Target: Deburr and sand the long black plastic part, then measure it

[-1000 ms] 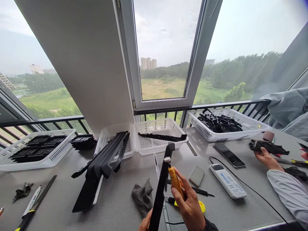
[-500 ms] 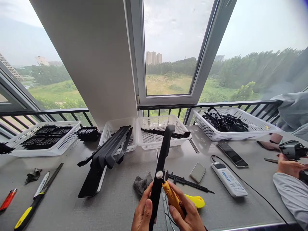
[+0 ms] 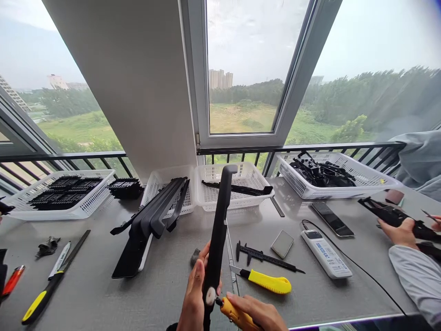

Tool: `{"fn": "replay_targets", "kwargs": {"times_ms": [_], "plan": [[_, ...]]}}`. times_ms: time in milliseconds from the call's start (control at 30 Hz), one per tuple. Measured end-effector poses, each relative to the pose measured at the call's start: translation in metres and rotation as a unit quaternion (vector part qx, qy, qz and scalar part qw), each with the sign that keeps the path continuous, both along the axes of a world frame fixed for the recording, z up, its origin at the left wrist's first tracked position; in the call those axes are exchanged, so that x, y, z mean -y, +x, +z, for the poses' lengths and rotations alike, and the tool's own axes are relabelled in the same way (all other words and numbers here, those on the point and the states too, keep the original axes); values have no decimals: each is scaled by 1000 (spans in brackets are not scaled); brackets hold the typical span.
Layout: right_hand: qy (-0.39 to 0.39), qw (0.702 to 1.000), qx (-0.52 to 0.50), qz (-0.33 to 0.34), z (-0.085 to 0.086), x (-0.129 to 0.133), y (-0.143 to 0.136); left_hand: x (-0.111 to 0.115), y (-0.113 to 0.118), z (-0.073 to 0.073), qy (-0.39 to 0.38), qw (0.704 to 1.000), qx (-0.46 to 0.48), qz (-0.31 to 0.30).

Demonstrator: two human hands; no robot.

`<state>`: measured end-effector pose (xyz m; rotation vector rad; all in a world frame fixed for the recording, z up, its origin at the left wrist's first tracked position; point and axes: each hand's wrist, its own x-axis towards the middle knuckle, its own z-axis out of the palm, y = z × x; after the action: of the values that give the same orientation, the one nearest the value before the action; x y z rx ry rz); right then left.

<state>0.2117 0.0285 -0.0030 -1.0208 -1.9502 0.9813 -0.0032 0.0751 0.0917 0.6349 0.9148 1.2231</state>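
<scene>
My left hand (image 3: 193, 292) is closed around a long black plastic trim piece (image 3: 218, 220), which stands nearly upright with its hooked end at the top. In my right hand (image 3: 263, 312) is a yellow rotary tool (image 3: 236, 314) with a small round white polishing wheel (image 3: 211, 296) at its tip. The wheel lies against the lower part of the trim piece, just above my left hand's palm side. A yellow utility knife (image 3: 270, 281) with its blade out lies right of my hands, below a black caliper (image 3: 268, 258). A grey cloth (image 3: 195, 258) is partly hidden behind my left hand.
White baskets (image 3: 237, 202) holding black parts line the window side. Several black trim pieces (image 3: 158, 207) lean on one. At right are a white control box (image 3: 326, 254), its cable, a phone (image 3: 331, 219) and a co-worker's hand (image 3: 401, 232). A file (image 3: 57, 280), marker and lighter lie left.
The rotary tool and its wheel have moved down along the trim piece, with my right hand lower. The trim piece shifted left, uncovering the utility knife. The co-worker now holds a long black part.
</scene>
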Motion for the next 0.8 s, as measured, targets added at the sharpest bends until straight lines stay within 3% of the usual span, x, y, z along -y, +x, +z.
{"fn": "replay_targets", "kwargs": {"times_ms": [100, 267, 467, 600, 800], "plan": [[2, 995, -9, -101, 19, -8, 5, 5, -1, -5, -1, 1000, -20, -1], [19, 980, -62, -188, 43, -30, 1, 17, -7, -8, -3, 998, -65, -22], [15, 983, -54, -175, 56, -35, -5, 25, -22, -18, -1, 994, -98, -46], [17, 982, -43, -181, 58, -35, -3, 29, -28, -24, -1, 993, -103, -56], [42, 973, -48, -220, 43, -35, -3, 33, -31, -25, -5, 991, -104, -89]]}}
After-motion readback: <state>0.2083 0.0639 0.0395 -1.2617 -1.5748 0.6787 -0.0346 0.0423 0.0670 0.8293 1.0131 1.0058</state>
